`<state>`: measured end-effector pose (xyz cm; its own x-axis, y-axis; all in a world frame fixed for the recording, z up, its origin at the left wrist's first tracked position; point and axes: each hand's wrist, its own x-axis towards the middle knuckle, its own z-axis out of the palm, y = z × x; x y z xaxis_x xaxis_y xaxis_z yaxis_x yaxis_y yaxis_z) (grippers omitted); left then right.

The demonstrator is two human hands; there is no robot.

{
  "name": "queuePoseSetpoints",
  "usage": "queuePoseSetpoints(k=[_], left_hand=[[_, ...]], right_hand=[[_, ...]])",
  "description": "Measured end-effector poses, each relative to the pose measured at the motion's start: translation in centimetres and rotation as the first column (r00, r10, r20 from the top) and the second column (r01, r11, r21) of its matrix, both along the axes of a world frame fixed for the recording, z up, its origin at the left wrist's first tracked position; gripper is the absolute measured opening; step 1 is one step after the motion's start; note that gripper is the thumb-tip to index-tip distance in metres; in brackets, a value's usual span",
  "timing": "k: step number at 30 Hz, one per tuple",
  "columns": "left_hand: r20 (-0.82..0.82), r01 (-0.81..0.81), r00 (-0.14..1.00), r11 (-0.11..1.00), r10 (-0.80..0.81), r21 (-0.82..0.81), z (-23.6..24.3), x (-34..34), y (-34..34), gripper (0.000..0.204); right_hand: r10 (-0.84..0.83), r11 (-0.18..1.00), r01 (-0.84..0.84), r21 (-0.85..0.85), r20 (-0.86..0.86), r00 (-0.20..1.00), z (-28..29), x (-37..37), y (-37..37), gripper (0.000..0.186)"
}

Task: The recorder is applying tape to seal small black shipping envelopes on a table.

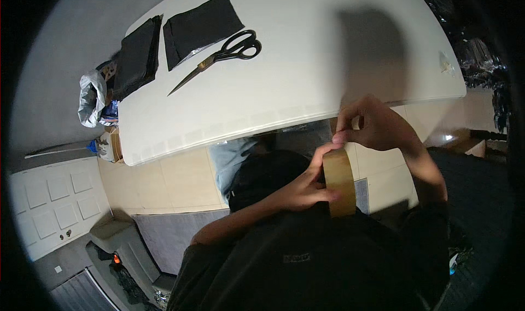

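A wide roll of brownish packing tape is held upright against the person's dark shirt by my left hand, its fingers around the side and top. My right hand is bent over the roll's top, thumb and finger pinched beside my left fingertips; what is between them is too small to make out. Beyond them on the white table lie black-handled scissors with blades pointing left, a black sheet stack and a thicker black stack at the left.
Crumpled bags sit off the table's left end. Small clear scraps lie at its right edge, beside dark plastic. A white door, grey sofa and grey mat are at lower left.
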<state>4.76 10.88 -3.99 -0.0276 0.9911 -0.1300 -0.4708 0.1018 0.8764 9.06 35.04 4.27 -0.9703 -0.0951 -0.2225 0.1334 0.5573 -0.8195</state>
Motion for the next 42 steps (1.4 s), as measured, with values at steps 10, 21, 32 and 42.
queuePoseSetpoints(k=[10, 21, 32, 42], left_hand=[[0.120, 0.124, 0.989, 0.916, -0.084, -0.381, -3.1, 0.9, 3.7, 0.101], [-0.017, 0.119, 0.992, 0.958, -0.128, -0.262, -2.6, 1.5, 4.3, 0.124], [0.061, 0.155, 0.988, 0.891, -0.143, -0.427, -2.6, 1.7, 4.7, 0.125], [0.091, 0.171, 0.985, 0.872, -0.146, -0.458, -2.1, 1.6, 4.8, 0.127]], right_hand=[[-0.040, 0.933, 0.151, 0.325, -0.325, 0.945, 5.8, 2.5, 0.5, 0.006], [-0.088, 0.977, 0.112, 0.180, -0.135, 0.987, -0.8, -1.2, 4.8, 0.012], [-0.086, 0.943, 0.147, 0.299, -0.207, 0.974, -2.3, -1.9, 4.8, 0.021], [-0.069, 0.925, 0.123, 0.358, -0.160, 0.985, -2.1, -2.3, 4.7, 0.022]])
